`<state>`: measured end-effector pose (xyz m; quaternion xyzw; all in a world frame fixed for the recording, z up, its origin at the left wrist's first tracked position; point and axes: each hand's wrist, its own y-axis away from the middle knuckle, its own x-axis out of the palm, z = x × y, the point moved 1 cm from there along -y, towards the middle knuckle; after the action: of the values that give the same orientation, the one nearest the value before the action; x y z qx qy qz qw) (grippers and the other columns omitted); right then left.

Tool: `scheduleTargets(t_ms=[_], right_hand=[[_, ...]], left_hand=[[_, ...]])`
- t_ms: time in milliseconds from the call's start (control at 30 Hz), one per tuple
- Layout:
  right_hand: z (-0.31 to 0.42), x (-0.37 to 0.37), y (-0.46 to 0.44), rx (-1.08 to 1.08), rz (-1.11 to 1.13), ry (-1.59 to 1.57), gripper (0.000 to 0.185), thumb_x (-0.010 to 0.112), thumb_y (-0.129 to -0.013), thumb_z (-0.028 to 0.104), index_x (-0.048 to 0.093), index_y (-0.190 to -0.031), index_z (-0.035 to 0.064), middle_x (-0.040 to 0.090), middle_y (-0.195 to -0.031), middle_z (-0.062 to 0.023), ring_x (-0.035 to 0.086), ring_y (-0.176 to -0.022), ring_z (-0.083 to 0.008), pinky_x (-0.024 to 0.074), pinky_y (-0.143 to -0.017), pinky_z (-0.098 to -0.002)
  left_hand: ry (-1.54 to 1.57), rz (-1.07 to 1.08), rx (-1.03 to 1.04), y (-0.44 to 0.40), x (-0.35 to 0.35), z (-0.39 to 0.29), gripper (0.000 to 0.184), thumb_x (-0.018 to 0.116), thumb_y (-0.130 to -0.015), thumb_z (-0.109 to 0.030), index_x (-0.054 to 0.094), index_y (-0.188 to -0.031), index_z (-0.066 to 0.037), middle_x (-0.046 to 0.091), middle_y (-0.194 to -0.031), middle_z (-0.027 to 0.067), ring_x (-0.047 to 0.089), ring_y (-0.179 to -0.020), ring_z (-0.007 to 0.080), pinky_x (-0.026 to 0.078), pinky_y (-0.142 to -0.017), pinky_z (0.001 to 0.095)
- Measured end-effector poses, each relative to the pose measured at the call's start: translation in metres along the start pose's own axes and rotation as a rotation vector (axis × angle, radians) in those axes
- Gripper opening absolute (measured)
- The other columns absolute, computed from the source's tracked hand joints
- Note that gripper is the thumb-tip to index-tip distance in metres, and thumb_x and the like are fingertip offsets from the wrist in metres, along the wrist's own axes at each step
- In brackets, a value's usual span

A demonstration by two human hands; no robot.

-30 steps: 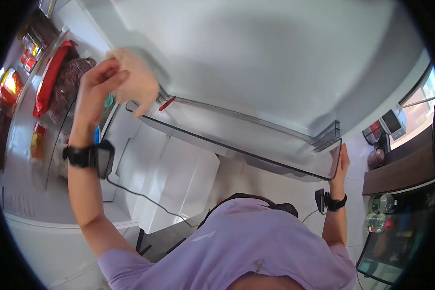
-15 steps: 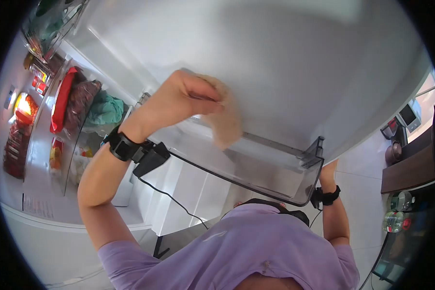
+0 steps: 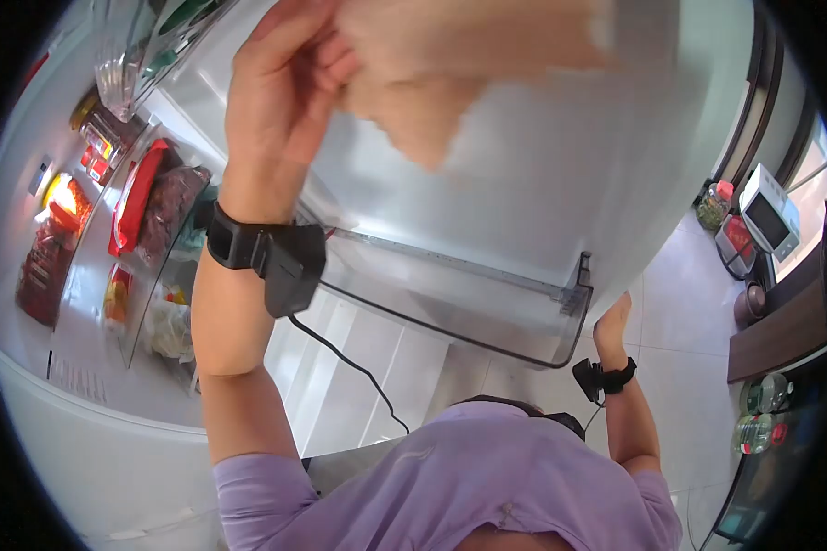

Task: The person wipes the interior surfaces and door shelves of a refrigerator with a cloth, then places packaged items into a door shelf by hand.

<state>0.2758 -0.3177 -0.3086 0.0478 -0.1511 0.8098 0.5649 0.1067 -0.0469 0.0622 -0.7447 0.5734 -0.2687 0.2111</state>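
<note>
My left hand (image 3: 308,60) is closed on a beige cloth (image 3: 469,46), pinching it at its left end. The cloth is spread and blurred, with a corner hanging down, in front of the white inner face of the fridge door (image 3: 560,174). Below it, a clear door shelf (image 3: 469,335) with a dark rim runs across the door. My right hand (image 3: 613,320) is at the outer side of the door, by its lower right edge. Its fingers are mostly hidden, so their grip does not show.
On the left the fridge stands open, with a red package (image 3: 138,197), a bag of dark food (image 3: 170,211) and a jar (image 3: 101,129) on its shelves. A black cable (image 3: 349,363) hangs from my left wrist. Plastic bottles (image 3: 753,433) and a dark cabinet (image 3: 772,335) are at right.
My left hand has risen with the cloth, from just above the door shelf to the upper part of the door. The cloth now spreads wider. My right hand stays by the door edge.
</note>
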Motion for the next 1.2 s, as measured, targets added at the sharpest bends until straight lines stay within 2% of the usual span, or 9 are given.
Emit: scheduleTargets(t_ms=[167, 267, 333, 400, 533, 600, 800, 967, 1200], right_hand=[[-0.013, -0.011, -0.005, -0.188, 0.089, 0.113, 0.044, 0.037, -0.094, 0.030, 0.048, -0.119, -0.0047, 0.057, -0.111, -0.0121, 0.054, -0.098, -0.0190, 0.0437, -0.085, -0.0317], [-0.027, -0.017, -0.003, -0.295, 0.076, 0.186, 0.044, 0.036, -0.093, 0.031, 0.051, -0.114, -0.0048, 0.059, -0.108, -0.0119, 0.055, -0.097, -0.0197, 0.0435, -0.084, -0.0331], [-0.033, -0.013, 0.000, -0.252, 0.091, 0.114, 0.045, 0.037, -0.093, 0.033, 0.052, -0.114, -0.0047, 0.059, -0.107, -0.0117, 0.056, -0.095, -0.0199, 0.0445, -0.083, -0.0334], [-0.025, -0.013, 0.004, -0.070, 0.094, -0.042, 0.047, 0.038, -0.092, 0.035, 0.051, -0.114, -0.0045, 0.059, -0.107, -0.0116, 0.057, -0.094, -0.0199, 0.0459, -0.081, -0.0338], [-0.035, -0.023, 0.003, -0.226, 0.188, 0.088, 0.049, 0.041, -0.091, 0.038, 0.050, -0.115, -0.0046, 0.059, -0.106, -0.0112, 0.058, -0.093, -0.0195, 0.0472, -0.079, -0.0340], [-0.022, -0.022, 0.002, -0.297, 0.206, 0.319, 0.049, 0.041, -0.092, 0.038, 0.049, -0.116, -0.0045, 0.059, -0.106, -0.0112, 0.058, -0.092, -0.0197, 0.0471, -0.080, -0.0343], [-0.024, -0.018, -0.002, -0.380, 0.133, 0.292, 0.050, 0.038, -0.092, 0.037, 0.051, -0.114, -0.0053, 0.059, -0.106, -0.0119, 0.058, -0.093, -0.0211, 0.0461, -0.081, -0.0341], [-0.023, -0.020, -0.002, -0.236, 0.184, 0.241, 0.053, 0.039, -0.092, 0.040, 0.048, -0.119, -0.0050, 0.056, -0.113, -0.0122, 0.054, -0.101, -0.0206, 0.0432, -0.087, -0.0336], [-0.010, -0.008, 0.008, -0.223, 0.135, 0.042, 0.056, 0.038, -0.092, 0.044, 0.048, -0.119, -0.0047, 0.057, -0.113, -0.0119, 0.056, -0.099, -0.0207, 0.0457, -0.084, -0.0339]], left_hand=[[-0.107, -0.553, 0.088, 0.031, -0.095, -0.027, 0.026, 0.054, -0.088, -0.013, 0.053, -0.110, 0.002, 0.058, -0.105, 0.0098, 0.055, -0.101, 0.0211, 0.044, -0.091, 0.0359], [-0.091, -0.681, 0.120, 0.083, -0.107, -0.060, 0.025, 0.054, -0.088, -0.013, 0.053, -0.109, 0.000, 0.059, -0.104, 0.0094, 0.056, -0.096, 0.0203, 0.045, -0.084, 0.0330], [-0.325, -0.746, 0.377, 0.130, -0.103, -0.089, 0.021, 0.054, -0.088, -0.011, 0.054, -0.107, -0.002, 0.059, -0.100, 0.0062, 0.056, -0.091, 0.0162, 0.044, -0.081, 0.0289], [-0.920, -0.874, 0.898, 0.157, -0.055, -0.091, 0.018, 0.057, -0.086, -0.009, 0.055, -0.103, -0.003, 0.058, -0.096, 0.0035, 0.054, -0.087, 0.0103, 0.043, -0.077, 0.0255], [-1.100, -0.772, 0.016, 0.211, -0.067, -0.068, 0.015, 0.059, -0.086, -0.012, 0.057, -0.097, -0.002, 0.058, -0.095, 0.0030, 0.053, -0.087, 0.0082, 0.042, -0.077, 0.0238], [-0.529, -0.716, -0.319, 0.225, -0.088, -0.065, 0.022, 0.053, -0.087, -0.011, 0.056, -0.107, -0.001, 0.059, -0.102, 0.0083, 0.056, -0.097, 0.0164, 0.044, -0.085, 0.0293], [-0.418, -0.759, 0.216, 0.167, -0.061, -0.082, 0.022, 0.051, -0.090, -0.014, 0.053, -0.105, 0.002, 0.059, -0.101, 0.0059, 0.056, -0.095, 0.0139, 0.044, -0.082, 0.0273], [-0.423, -0.556, 0.185, 0.089, -0.069, -0.065, 0.037, 0.052, -0.084, -0.001, 0.047, -0.119, 0.008, 0.057, -0.108, 0.0117, 0.057, -0.096, 0.0183, 0.046, -0.083, 0.0291], [-0.286, -0.548, 0.217, 0.021, -0.006, -0.026, 0.024, 0.050, -0.083, 0.001, 0.052, -0.107, 0.006, 0.057, -0.101, 0.0118, 0.058, -0.091, 0.0221, 0.049, -0.080, 0.0342]])
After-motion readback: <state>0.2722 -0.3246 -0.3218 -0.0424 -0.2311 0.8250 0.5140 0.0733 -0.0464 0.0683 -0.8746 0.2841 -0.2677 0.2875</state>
